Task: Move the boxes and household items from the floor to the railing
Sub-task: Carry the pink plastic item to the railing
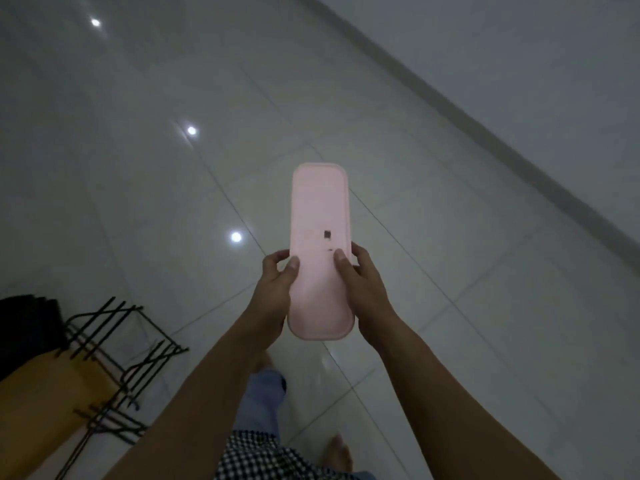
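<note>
Head view. Holding a long pink box (pixel 319 244) out in front, above the floor, flat face up, lengthwise away from the body. Clasped at its near half from both sides: left hand (pixel 275 284) on the left edge, right hand (pixel 362 284) on the right edge, both thumbs laid on top and fingers curled round the rim. Small dark mark on the face just beyond the thumbs.

Below the grip, glossy pale floor tiles (pixel 450 244) with thin diagonal joints. Left of the grip, three round light reflections (pixel 191 130) in a line. Beyond and right of it, a dark skirting strip (pixel 485 133) under a plain pale wall (pixel 536 46). Nearer than the grip and to its left, a black wire rack (pixel 114 358) against a yellow-brown surface (pixel 62 393). Under the forearms, a jeans leg (pixel 263 393) and a bare foot (pixel 339 452).
</note>
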Demonstrator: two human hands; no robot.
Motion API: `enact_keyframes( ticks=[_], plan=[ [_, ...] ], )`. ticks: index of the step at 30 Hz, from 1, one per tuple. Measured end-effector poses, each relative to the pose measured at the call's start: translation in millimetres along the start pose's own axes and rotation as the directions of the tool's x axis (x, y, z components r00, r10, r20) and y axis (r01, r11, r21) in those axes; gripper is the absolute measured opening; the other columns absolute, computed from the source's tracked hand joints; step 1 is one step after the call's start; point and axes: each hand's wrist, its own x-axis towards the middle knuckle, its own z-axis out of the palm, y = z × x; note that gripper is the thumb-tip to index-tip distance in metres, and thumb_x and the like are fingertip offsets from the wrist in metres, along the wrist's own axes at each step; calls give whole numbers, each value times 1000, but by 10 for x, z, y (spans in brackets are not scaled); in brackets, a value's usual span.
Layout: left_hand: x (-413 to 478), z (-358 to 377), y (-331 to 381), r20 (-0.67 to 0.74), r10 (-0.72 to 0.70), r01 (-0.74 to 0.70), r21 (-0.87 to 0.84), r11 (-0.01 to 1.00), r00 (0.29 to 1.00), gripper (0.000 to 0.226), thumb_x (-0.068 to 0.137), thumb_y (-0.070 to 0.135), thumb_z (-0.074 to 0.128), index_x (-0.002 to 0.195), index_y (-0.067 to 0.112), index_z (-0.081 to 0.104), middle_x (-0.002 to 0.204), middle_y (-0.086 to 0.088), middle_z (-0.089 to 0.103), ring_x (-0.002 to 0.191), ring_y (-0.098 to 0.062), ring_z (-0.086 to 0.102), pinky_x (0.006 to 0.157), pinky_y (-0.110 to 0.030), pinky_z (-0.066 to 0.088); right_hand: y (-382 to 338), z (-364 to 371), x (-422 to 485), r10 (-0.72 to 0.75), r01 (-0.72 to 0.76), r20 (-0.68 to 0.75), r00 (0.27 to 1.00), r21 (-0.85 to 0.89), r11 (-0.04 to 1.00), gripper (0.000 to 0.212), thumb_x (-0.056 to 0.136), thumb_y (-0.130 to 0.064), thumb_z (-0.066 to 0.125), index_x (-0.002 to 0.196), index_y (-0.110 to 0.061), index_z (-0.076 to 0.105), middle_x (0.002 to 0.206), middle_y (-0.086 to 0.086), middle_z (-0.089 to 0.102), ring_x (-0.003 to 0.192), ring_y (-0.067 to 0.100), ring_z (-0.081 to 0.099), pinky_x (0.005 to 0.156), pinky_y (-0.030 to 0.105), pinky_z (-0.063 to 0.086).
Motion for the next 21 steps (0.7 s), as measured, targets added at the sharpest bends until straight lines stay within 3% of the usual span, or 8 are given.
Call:
enact_keyframes(
  ticks=[5,13,21],
  plan=[
    [767,-536,642,-122,36,-48,-102,994,992,22,105,32,43,126,26,42,108,4,63,91,-13,65,70,-31,54,-675,780,792,-46,48,90,995,-10,999,45,100,-49,54,141,-32,49,110,-10,67,98,13,69,81,35,59],
    [1669,-1509,1555,-311,39,-92,-158,983,950,19,106,33,41,124,27,43,101,9,61,88,-11,62,67,-30,51,-1539,2135,1737,-62,78,179,982,-82,994,45,101,-47,53,142,-28,50,97,-15,66,85,4,67,64,19,52],
    [2514,-2357,2264,-571,80,-212,-168,963,817,20,106,34,40,123,26,45,99,7,60,84,-10,61,63,-27,49,-2276,3418,2650,-74,137,402,913,-128,982,44,99,-48,55,139,-29,52,95,-13,68,85,8,69,70,28,58]
  ],
)
